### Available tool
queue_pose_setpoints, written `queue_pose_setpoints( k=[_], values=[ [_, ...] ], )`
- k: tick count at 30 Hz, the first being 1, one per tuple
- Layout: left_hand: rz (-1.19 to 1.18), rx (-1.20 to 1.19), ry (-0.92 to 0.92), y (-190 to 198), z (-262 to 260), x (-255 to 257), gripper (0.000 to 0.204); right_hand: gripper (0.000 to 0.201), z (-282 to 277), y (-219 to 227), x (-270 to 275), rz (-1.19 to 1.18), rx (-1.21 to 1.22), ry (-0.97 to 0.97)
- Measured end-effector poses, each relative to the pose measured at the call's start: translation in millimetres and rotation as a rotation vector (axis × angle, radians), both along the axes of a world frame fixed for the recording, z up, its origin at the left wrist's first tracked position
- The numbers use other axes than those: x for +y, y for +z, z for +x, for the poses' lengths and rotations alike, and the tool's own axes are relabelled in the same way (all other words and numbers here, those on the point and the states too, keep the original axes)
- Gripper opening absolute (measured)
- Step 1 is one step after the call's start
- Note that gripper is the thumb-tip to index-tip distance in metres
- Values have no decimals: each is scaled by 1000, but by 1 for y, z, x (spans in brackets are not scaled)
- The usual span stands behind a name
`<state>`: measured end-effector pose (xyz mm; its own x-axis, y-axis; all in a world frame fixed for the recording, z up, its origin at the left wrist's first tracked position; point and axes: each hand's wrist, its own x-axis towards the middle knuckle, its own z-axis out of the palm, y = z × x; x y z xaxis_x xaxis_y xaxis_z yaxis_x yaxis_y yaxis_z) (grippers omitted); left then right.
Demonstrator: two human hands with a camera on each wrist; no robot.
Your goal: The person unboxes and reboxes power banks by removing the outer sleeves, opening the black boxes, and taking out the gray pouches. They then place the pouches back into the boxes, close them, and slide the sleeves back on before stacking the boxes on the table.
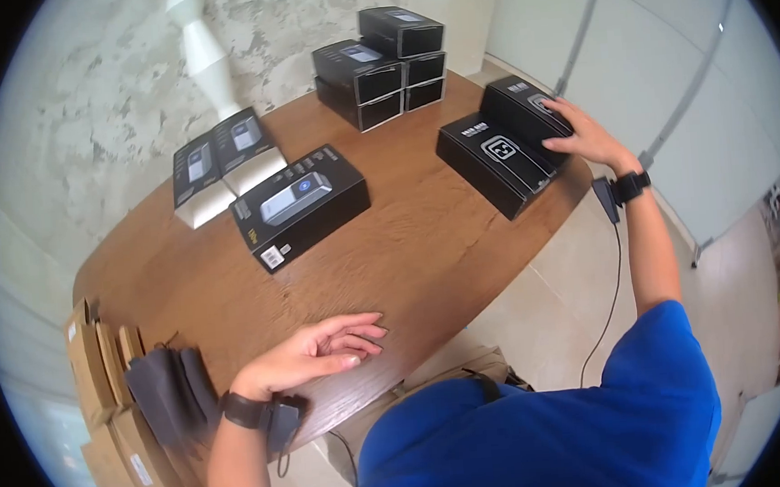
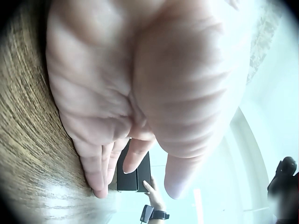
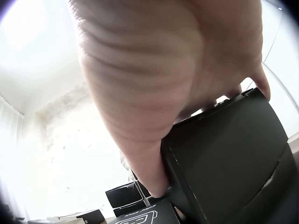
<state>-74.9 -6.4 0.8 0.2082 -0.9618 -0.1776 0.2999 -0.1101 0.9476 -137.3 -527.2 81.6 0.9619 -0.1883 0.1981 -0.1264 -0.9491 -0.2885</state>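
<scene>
My right hand (image 1: 593, 141) grips a black box (image 1: 508, 99) at the right side of the wooden table. In the right wrist view the thumb lies along one side of this box (image 3: 229, 158), with the fingers over its top edge. Right beside it lies a second black box (image 1: 474, 152) with a white square logo on top. My left hand (image 1: 303, 354) is at the table's near edge, palm turned sideways, fingers loosely bent and holding nothing. Past its fingers, the left wrist view shows the right hand (image 2: 156, 198) at the dark boxes.
On the wooden table (image 1: 408, 242), a black box with a device picture (image 1: 301, 204) lies mid-left, near two white-sided boxes (image 1: 242, 136). Several black boxes (image 1: 337, 62) are stacked at the back. Brown cartons (image 1: 90, 355) and a dark grey pouch (image 1: 158, 395) sit at the near left.
</scene>
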Motion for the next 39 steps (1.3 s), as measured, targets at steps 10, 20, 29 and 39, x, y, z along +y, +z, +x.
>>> queue_pose_setpoints(
  k=[10,20,29,39],
  values=[
    [9,-23,-24,-6,2,0,56,81,32,45,86,-129,-236,19],
    [-14,-53,-14,-7,3,0,53,101,215,46,139,-205,-343,-99],
    [-20,-10,-75,-6,15,3,52,98,287,47,114,-119,-438,-238],
    [-304,35,1227,-29,36,18,23,66,222,32,247,158,395,148]
  ],
)
